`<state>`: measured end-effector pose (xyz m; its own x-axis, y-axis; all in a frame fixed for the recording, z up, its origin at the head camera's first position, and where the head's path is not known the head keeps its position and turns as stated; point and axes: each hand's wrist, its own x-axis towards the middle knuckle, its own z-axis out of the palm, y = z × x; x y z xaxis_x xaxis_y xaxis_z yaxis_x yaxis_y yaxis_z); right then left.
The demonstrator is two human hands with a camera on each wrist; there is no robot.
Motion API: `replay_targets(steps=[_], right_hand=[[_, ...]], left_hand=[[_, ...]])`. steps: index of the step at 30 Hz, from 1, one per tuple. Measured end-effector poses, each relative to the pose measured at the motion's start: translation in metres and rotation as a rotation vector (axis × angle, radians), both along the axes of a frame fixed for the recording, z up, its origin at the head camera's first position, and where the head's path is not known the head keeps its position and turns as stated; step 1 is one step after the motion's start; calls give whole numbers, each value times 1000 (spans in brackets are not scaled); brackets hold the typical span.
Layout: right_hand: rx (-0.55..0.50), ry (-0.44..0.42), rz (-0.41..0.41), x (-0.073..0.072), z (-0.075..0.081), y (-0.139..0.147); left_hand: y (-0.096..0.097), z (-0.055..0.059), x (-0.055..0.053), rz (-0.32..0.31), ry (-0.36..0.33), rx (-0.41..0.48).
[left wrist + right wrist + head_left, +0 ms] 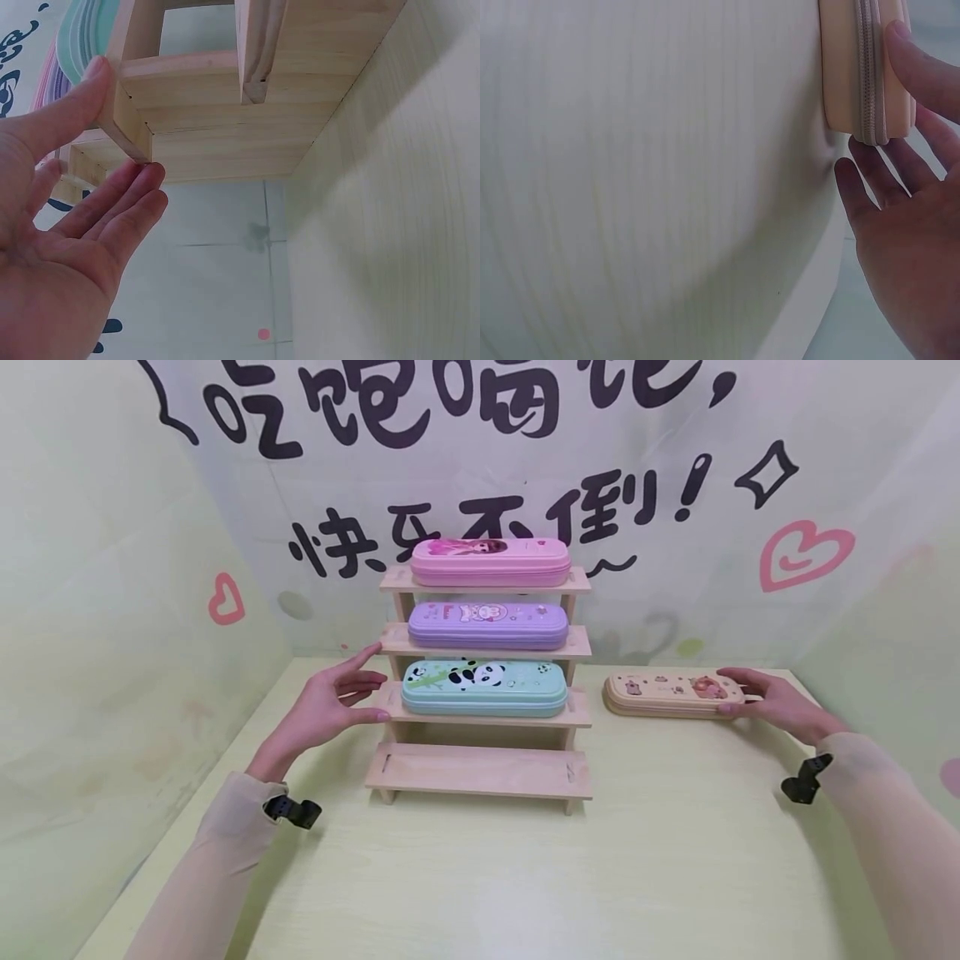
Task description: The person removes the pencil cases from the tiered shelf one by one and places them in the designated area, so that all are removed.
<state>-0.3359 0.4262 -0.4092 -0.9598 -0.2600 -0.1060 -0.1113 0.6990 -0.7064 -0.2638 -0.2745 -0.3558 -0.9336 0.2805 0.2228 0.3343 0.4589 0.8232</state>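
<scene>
A wooden four-step rack (480, 770) stands on the table. My left hand (327, 697) is at its left end, and in the left wrist view the thumb and fingers (131, 225) pinch the end of one step. On the rack's upper three steps lie a pink pencil case (491, 572), a purple pencil case (487, 633) and a mint panda pencil case (484, 697). To the right, my right hand (772, 700) grips the end of a cream zipped pencil case (667, 706), thumb at the front edge and a finger at the back. This case appears at table level.
The lowest step of the rack bears no case. Behind the pale wood-grain table (480, 877) hangs a printed backdrop (525, 460) with dark lettering. Similar pale walls close in the left and right sides.
</scene>
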Motion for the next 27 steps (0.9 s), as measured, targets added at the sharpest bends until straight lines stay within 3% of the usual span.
replay_targets(steps=[9,13,21,27], right_hand=[[-38,-31,-11,1,0,0],[-28,8,-10,5,1,3],[61,150,29,26,19,-1],[145,273,80,57,40,-29]], left_hand=[[0,0,1,-3,4,6],[0,-1,1,-5,-6,14],[1,0,2,-5,8,-9],[0,0,4,-8,12,-15]])
